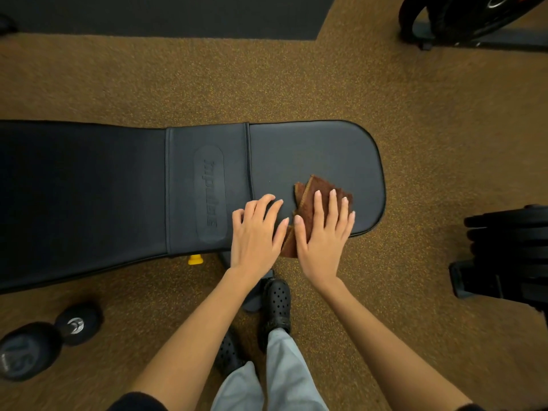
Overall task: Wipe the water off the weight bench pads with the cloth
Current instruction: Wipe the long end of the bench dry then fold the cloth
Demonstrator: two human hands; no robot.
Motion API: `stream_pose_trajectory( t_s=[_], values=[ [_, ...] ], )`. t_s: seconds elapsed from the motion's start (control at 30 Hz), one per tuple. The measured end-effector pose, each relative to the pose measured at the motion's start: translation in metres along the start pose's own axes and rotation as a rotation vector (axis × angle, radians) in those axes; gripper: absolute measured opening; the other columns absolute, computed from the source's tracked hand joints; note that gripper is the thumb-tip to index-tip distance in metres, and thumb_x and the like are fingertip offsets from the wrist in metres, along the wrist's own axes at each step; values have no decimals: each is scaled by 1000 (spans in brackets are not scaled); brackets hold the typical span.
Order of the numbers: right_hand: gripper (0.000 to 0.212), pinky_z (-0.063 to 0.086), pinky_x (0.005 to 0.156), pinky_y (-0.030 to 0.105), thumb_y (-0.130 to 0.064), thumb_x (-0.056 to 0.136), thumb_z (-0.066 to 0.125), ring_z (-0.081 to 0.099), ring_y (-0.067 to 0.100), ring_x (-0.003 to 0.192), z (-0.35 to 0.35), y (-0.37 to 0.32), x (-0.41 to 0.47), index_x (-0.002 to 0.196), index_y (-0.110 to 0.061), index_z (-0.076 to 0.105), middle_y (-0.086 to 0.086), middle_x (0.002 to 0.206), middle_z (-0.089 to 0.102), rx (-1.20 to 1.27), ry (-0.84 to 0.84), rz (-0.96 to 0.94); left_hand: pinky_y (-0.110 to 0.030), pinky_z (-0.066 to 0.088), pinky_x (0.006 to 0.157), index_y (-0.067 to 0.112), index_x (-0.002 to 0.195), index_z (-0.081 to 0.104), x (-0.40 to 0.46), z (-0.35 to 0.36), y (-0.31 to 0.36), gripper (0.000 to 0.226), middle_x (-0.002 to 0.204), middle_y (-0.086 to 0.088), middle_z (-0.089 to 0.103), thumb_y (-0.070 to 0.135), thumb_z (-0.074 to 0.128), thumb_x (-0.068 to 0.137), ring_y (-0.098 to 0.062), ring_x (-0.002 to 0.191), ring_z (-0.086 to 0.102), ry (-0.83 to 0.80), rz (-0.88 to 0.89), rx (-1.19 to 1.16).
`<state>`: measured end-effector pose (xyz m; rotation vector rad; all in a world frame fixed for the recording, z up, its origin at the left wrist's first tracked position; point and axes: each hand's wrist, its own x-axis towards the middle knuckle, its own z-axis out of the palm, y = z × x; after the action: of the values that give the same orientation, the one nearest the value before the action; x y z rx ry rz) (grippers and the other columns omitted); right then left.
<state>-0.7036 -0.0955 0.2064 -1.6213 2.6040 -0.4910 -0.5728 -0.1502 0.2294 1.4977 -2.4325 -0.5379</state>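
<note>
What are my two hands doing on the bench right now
Left hand: open, fingers spread, resting bare on the bench pad, holding nothing.
Right hand: open and flat, pressing the brown cloth onto the pad.

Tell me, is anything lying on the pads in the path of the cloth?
Nothing visible except the left hand, resting on the pad just beside the cloth under the right hand.

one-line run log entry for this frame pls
stage: wiping | right hand: flat on cloth | left hand: bare on bench pad | water: none visible
</note>
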Motion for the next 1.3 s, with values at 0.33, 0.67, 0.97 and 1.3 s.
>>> stream_pose_trajectory(
  t_s=[0.33,0.67,0.97,1.3],
  values=[
    [56,-1,123,36,-34,101,20,10,13,151,-6,-28,7,151,-15,37,-1,160,28,475,-90,147,-35,42,80,12,113,59,0,-4,15,44,113,-7,54,49,46,92,-22,100,48,-58,-121,-112],
    [58,19,120,45,-23,93,47,23,25,146,-31,-8,5,149,-13,39,5,157,33,385,-129,60,-32,27,98,11,124,49,-6,-20,31,33,118,-6,59,32,52,99,-22,113,49,-120,-326,-414],
    [55,25,104,47,-44,86,72,34,30,127,-27,-37,-8,128,-12,56,12,132,43,232,-102,363,-36,53,93,21,115,36,-11,-27,17,38,133,-11,58,-4,54,93,-23,119,59,-43,-526,-957],
    [17,47,89,40,-16,97,61,59,18,96,-31,-116,5,107,-14,47,-5,106,56,552,-212,124,-19,45,85,22,131,47,-23,-63,-32,46,110,-1,64,10,65,91,-12,101,60,227,-612,-1023]
  ],
)
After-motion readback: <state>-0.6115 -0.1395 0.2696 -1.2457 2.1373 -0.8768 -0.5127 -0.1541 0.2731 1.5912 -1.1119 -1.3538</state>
